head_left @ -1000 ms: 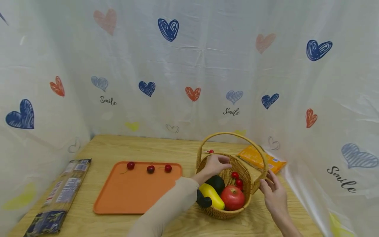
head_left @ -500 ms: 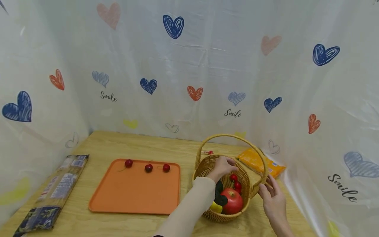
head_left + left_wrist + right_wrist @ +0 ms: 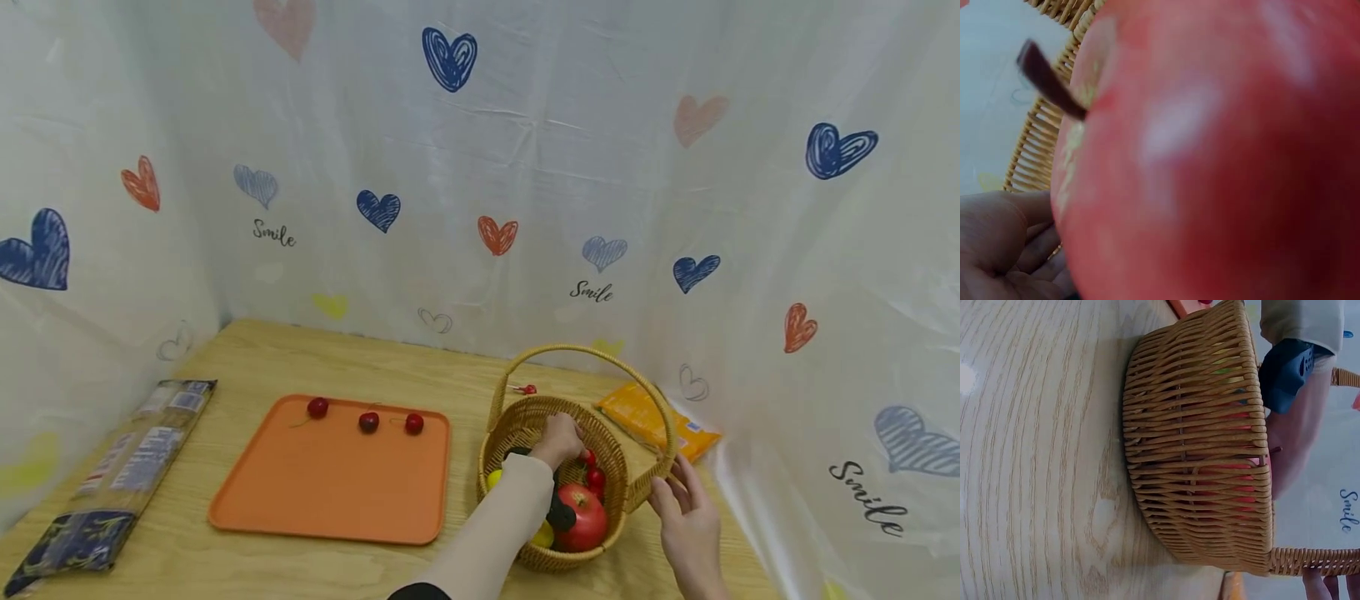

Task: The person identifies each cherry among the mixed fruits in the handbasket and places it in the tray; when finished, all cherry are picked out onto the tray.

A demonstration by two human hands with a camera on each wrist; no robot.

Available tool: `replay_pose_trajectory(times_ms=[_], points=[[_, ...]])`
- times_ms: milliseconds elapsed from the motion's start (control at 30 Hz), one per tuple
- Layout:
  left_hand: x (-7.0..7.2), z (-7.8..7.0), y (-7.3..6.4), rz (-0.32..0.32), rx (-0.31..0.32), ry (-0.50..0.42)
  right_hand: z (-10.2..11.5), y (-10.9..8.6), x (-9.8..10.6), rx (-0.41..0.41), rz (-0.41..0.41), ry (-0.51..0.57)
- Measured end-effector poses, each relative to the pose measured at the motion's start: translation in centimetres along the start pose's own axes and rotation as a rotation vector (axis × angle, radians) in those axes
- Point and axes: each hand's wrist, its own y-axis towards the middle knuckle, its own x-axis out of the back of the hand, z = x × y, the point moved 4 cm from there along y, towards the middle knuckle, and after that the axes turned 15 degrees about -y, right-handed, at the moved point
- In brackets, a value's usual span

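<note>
A wicker basket (image 3: 551, 567) with a tall handle (image 3: 577, 348) stands on the table. Inside lie a large red apple (image 3: 587, 521), cherries (image 3: 596, 479) and a yellow fruit (image 3: 543, 535), partly covered by my left arm. My left hand (image 3: 558, 440) reaches down into the basket, fingers beside the cherries; its fingertips are hidden, so any hold cannot be seen. In the left wrist view the apple (image 3: 1210, 150) fills most of the picture before the hand (image 3: 1004, 244). My right hand (image 3: 690, 521) holds the lower right end of the handle, fingers behind it.
Left of the basket lies an orange tray (image 3: 330, 475) with cherries (image 3: 368, 422) along its far edge. A long package (image 3: 127, 475) rests at the table's left. Behind the basket are an orange packet (image 3: 660, 419) and a small red item (image 3: 528, 389).
My left hand has moved lower into the basket, towards the cherries. My right hand stays at the handle. The head view has shifted slightly.
</note>
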Motion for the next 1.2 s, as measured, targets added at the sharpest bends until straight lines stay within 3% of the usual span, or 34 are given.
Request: replay_pose_trajectory(times_ms=[67, 200, 400, 500, 767, 900, 1067, 1200], points=[[0.2, -0.4, -0.6, 0.031, 0.020, 0.050, 0.1, -0.2, -0.3, 0.002, 0.003, 0.007], [0.2, -0.5, -1.1, 0.033, -0.022, 0.173, 0.6, -0.6, -0.7, 0.009, 0.012, 0.006], [0.4, -0.7, -1.0, 0.018, -0.072, 0.263, 1.2, -0.8, -0.8, 0.024, 0.010, -0.007], [0.8, -1.0, -1.0, 0.013, -0.085, 0.227, 1.3, -0.8, -0.8, 0.034, 0.010, -0.006], [2.0, -1.6, -1.2, 0.013, -0.045, -0.079, 1.2, -0.6, -0.3, 0.004, -0.004, -0.035], [2.5, -2.0, -1.6, 0.019, -0.037, -0.180, 0.9, -0.4, -0.1, -0.018, -0.007, -0.045], [3.3, -2.3, -2.3, 0.047, -0.074, -0.211, 0.5, -0.3, 0.1, -0.031, 0.000, -0.042], [3.9, -2.1, -2.7, 0.071, -0.116, -0.181, 0.2, -0.3, 0.1, -0.031, 0.008, -0.043]])
